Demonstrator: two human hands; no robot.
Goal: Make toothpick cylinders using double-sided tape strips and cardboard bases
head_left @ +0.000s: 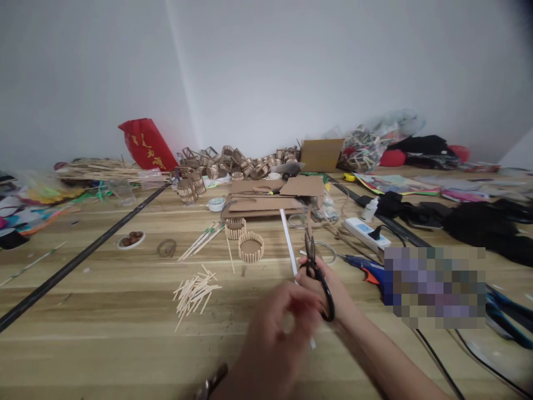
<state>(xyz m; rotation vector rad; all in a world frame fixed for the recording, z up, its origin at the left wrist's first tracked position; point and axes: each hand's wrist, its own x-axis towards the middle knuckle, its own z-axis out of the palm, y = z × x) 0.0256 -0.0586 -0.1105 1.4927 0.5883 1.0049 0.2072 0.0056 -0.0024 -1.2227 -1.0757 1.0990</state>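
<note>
Scissors with black handles point away from me, their blades beside or across a narrow brown strip. My right hand is closed on them around the handles. My left hand is blurred by motion, its fingers curved close to the lower handle loop; whether it holds anything is not visible. A long white strip lies on the table and passes beneath my hands. Left of them stands a small round fence of short wooden sticks on a cardboard base, with a similar one behind it.
Loose short sticks lie in a pile at left. Cardboard sheets are stacked ahead. At right are a blue glue gun, a power strip and cables. A small dish holds brown round things. Finished stick pieces line the wall.
</note>
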